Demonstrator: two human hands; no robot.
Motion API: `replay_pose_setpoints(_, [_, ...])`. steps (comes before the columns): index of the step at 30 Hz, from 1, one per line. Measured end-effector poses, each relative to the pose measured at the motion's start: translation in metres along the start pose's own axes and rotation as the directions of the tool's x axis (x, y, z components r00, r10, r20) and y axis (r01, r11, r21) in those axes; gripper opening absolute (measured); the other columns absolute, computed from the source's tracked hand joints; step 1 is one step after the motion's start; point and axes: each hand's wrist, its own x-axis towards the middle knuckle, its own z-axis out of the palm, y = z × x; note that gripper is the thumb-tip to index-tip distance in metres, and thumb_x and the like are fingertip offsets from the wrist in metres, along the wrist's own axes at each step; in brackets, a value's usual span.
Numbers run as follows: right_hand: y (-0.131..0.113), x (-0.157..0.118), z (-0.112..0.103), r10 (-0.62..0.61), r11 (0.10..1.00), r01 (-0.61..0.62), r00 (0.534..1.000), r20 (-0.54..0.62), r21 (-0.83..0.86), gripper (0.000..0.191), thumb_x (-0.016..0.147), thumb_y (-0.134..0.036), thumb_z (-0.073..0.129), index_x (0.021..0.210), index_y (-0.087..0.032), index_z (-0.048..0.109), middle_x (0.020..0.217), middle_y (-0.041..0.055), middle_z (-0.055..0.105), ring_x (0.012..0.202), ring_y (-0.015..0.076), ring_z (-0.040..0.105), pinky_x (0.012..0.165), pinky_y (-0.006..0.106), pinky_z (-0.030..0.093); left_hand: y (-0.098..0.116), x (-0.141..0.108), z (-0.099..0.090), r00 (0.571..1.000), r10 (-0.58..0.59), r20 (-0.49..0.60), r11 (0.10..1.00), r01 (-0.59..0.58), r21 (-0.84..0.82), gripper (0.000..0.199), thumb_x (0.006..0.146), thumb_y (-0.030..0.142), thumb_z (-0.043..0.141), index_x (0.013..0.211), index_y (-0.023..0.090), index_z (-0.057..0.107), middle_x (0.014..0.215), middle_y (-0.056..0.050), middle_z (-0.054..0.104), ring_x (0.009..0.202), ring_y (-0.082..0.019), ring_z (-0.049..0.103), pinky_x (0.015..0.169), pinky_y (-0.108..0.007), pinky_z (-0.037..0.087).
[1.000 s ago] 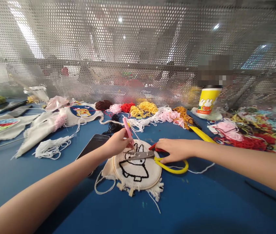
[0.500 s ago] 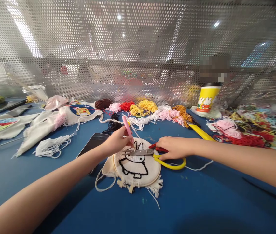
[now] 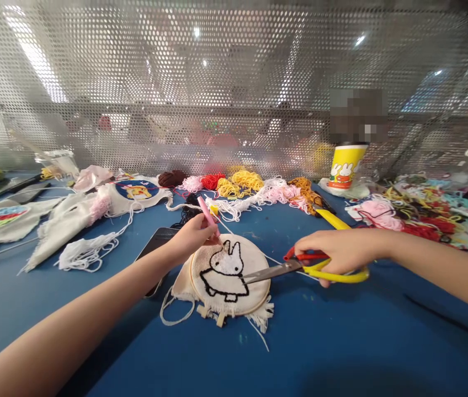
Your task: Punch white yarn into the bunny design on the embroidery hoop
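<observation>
Closed around a pink punch needle (image 3: pixel 208 216), my left hand (image 3: pixel 196 236) sits at the upper left of an embroidery hoop (image 3: pixel 269 284). The tool's tip is at the white-filled head of a rabbit outlined in black (image 3: pixel 228 263) on the cream cloth. Scissors (image 3: pixel 275 271) with red and yellow handles are gripped in my right hand (image 3: pixel 333 252), right of the hoop. Their blades look closed, and the tips overlap the hoop's right part. A white thread (image 3: pixel 273 259) runs behind the scissors. Loose cloth and a cream strand hang from the hoop's lower edge.
A dark phone (image 3: pixel 153 248) lies under my left forearm. White yarn (image 3: pixel 87 251) and other embroidered cloths (image 3: pixel 112 201) are at left. Yarn bundles (image 3: pixel 246 182) line the back, beside a yellow rabbit-print cup (image 3: pixel 345 165). A yellow cutter (image 3: pixel 329 218) and tangled yarn (image 3: pixel 424 220) lie at right.
My right hand has moved right with the scissors, drawing the blades away from the punch needle's tip and swinging them lower. My left hand stays near the same spot on the hoop.
</observation>
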Motion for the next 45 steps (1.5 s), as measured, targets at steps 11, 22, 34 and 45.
replay_pose_setpoints(11, [0.093,0.011,0.029,0.429,0.896,-0.428,0.775,-0.464,0.114,0.024,0.066,-0.036,0.048,0.075,-0.015,0.055,0.078,0.0111,0.059,0.077,0.0281,0.056,0.067,0.039,0.041,0.025,-0.017,0.010,0.964,0.121,0.236,0.947,-0.183,0.265,0.020,0.075,0.022,0.045,0.094,0.018,0.048,0.072,0.000,0.051,0.063,-0.012,0.055,0.056,-0.027,0.048])
replay_pose_setpoints(22, [-0.002,0.009,-0.017,-0.179,0.738,0.511,0.778,-0.602,0.441,0.057,0.078,-0.045,0.039,0.124,-0.016,0.024,0.119,0.0107,0.046,0.104,0.0172,0.048,0.084,0.031,0.041,0.060,-0.018,0.030,0.852,0.194,0.485,0.686,-0.472,0.554,0.019,0.081,0.022,0.033,0.097,0.019,0.043,0.063,0.003,0.049,0.056,-0.010,0.050,0.051,-0.021,0.041])
replay_pose_setpoints(34, [-0.015,-0.011,-0.034,0.011,0.858,0.308,0.788,-0.616,0.410,0.025,0.077,-0.036,0.044,0.064,-0.018,0.054,0.050,-0.0039,0.039,0.040,0.0049,0.032,0.037,0.020,0.022,0.072,-0.010,0.039,0.822,0.180,0.540,0.540,-0.541,0.645,0.011,0.079,0.016,0.034,0.083,0.018,0.044,0.063,0.003,0.052,0.055,-0.009,0.047,0.051,-0.020,0.036])
replay_pose_setpoints(45, [-0.015,0.003,-0.030,-0.003,0.953,0.177,0.816,-0.578,0.245,0.026,0.081,-0.030,0.036,0.063,-0.016,0.049,0.052,-0.0028,0.044,0.046,0.0066,0.038,0.044,0.020,0.027,0.056,0.002,0.039,0.829,0.160,0.536,0.520,-0.532,0.668,0.017,0.081,0.019,0.033,0.093,0.017,0.045,0.064,0.002,0.052,0.052,-0.009,0.047,0.050,-0.020,0.035])
